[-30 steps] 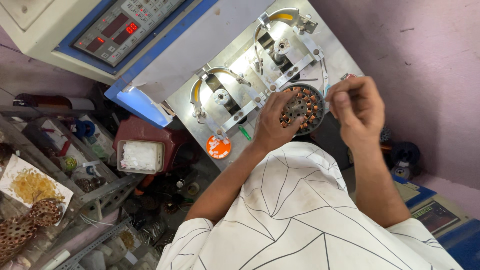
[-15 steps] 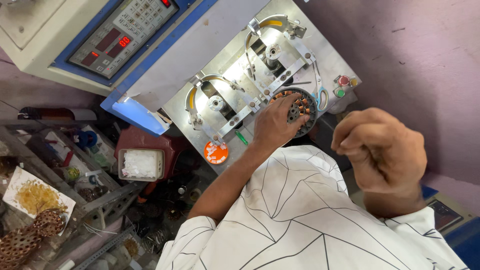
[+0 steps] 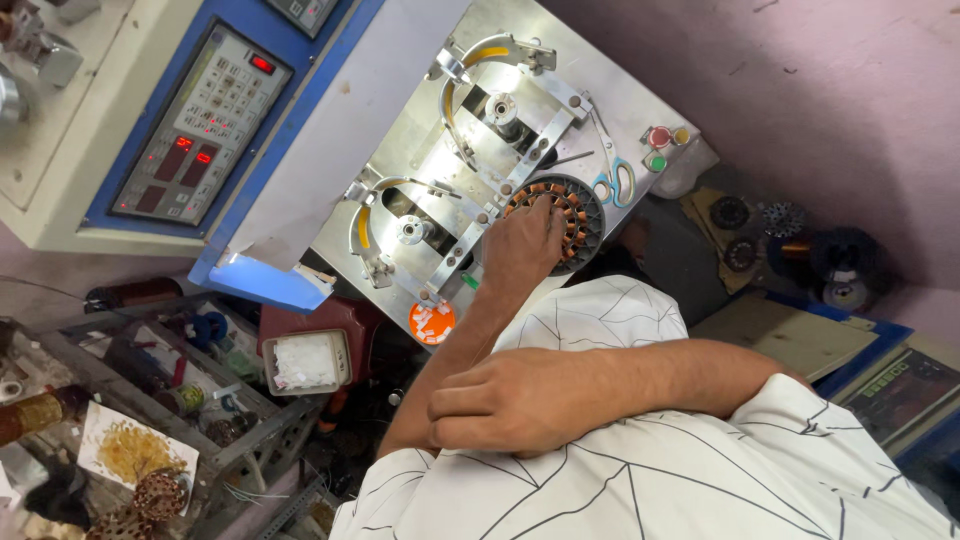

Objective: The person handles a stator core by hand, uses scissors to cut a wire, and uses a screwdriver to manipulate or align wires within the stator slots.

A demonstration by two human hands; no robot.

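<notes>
The left hand (image 3: 522, 243) presses flat on the copper-wound stator (image 3: 560, 212), steadying it in the winding fixture (image 3: 470, 190). The right hand (image 3: 490, 402), loosely curled and holding nothing, rests across the left forearm (idle). Blue-handled scissors (image 3: 612, 185) lie at 2 o'clock from the stator; the control panel (image 3: 200, 130) sits at 9 o'clock.

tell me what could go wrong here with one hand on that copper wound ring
1. The left hand rests on the copper-wound stator right beside the winding arms; if the machine ran, fingers could be caught.
2. Scissors lie at the stator's edge and could be knocked into it or nick the wire.
3. The right hand is drawn back across the person's own left arm, so only one hand steadies the stator.
</notes>
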